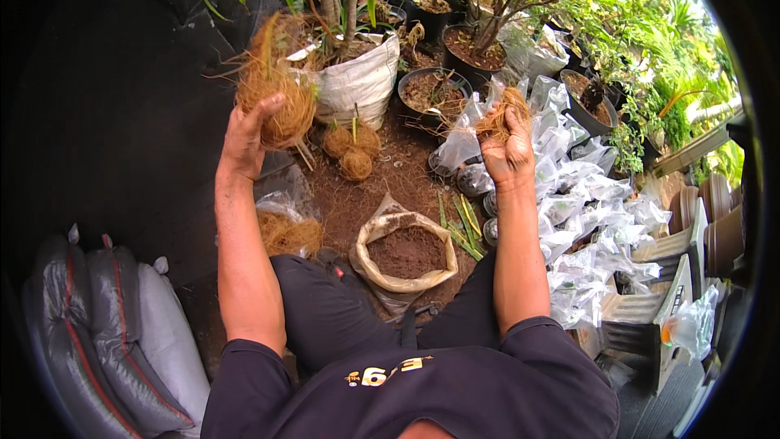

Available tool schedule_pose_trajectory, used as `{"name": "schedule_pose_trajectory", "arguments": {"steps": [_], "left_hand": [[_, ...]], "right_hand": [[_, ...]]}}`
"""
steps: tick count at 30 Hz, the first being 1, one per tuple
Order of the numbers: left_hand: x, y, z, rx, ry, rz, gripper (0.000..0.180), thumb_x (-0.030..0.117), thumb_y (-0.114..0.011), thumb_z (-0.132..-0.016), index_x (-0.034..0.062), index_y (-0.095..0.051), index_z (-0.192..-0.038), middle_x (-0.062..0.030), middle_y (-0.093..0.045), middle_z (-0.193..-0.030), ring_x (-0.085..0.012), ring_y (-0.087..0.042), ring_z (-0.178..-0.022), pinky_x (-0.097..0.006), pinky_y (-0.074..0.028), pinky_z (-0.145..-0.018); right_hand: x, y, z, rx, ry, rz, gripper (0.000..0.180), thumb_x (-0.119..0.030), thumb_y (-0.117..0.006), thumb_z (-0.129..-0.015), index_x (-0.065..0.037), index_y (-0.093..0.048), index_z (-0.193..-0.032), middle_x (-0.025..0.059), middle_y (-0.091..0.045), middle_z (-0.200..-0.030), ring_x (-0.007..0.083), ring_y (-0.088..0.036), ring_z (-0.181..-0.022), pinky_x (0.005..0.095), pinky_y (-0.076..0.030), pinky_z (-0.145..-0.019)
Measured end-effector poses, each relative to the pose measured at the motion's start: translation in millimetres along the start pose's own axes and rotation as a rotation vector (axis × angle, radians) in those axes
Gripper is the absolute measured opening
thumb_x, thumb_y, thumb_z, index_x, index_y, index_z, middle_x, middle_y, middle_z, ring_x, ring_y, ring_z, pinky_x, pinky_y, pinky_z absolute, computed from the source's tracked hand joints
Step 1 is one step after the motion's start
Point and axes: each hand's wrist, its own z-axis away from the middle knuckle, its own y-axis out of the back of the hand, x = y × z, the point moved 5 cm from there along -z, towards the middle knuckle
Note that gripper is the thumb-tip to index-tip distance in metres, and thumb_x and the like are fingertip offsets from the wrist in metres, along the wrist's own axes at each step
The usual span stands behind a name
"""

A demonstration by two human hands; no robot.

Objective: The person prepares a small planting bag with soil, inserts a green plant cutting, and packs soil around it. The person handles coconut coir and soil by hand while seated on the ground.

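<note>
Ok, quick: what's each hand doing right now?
Left hand: closed on a clump of coconut fibre.
Right hand: closed on a fibre tuft and clear plastic bag.

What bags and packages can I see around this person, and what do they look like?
Open sack: between the knees, tan, rolled rim, dark soil inside.
White woven sack: ahead, holding a plant.
Clear plastic bags: heaped at right.
Clear bag: in right hand, with brown fibre.
Grey sacks: lower left, red-striped.

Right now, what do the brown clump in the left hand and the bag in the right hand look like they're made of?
The clump in the left hand looks like dry coconut-husk fibre: rusty brown, matte, wiry strands sticking out. The bag in the right hand seems thin clear plastic film: glossy, crinkled, see-through, with a tuft of similar fibre at its mouth.
</note>
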Motion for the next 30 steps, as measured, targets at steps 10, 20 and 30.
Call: {"name": "schedule_pose_trajectory", "arguments": {"steps": [10,20,30], "left_hand": [[32,42,15,0.247,-0.257,0.187,0.043,0.033,-0.068,-0.086,0.01,-0.057,-0.121,-0.0054,-0.065,-0.107,-0.0203,-0.067,-0.095,-0.038,-0.058,-0.066],[8,6,15,0.165,-0.065,0.341,0.045,0.036,-0.068,-0.086,0.0091,-0.056,-0.12,-0.0039,-0.065,-0.101,-0.0177,-0.066,-0.087,-0.035,-0.057,-0.062],[-46,-158,41,-0.062,0.013,0.258,0.067,0.05,-0.059,-0.095,0.002,-0.043,-0.14,-0.0113,-0.053,-0.132,-0.02,-0.053,-0.116,-0.036,-0.042,-0.101]], "right_hand": [[227,-64,75,-0.202,-0.075,0.595,0.034,-0.009,-0.062,-0.092,-0.005,-0.053,-0.124,0.0101,-0.062,-0.118,0.0216,-0.061,-0.105,0.0341,-0.053,-0.088],[206,-118,72,-0.622,-0.288,1.006,0.073,-0.038,-0.067,-0.092,-0.003,-0.036,-0.147,0.0157,-0.049,-0.141,0.0236,-0.05,-0.128,0.0381,-0.04,-0.106],[85,-121,80,-0.423,0.211,0.833,0.066,-0.039,-0.072,-0.089,-0.002,-0.043,-0.137,0.0059,-0.057,-0.119,0.0125,-0.055,-0.104,0.0274,-0.047,-0.091]]}}
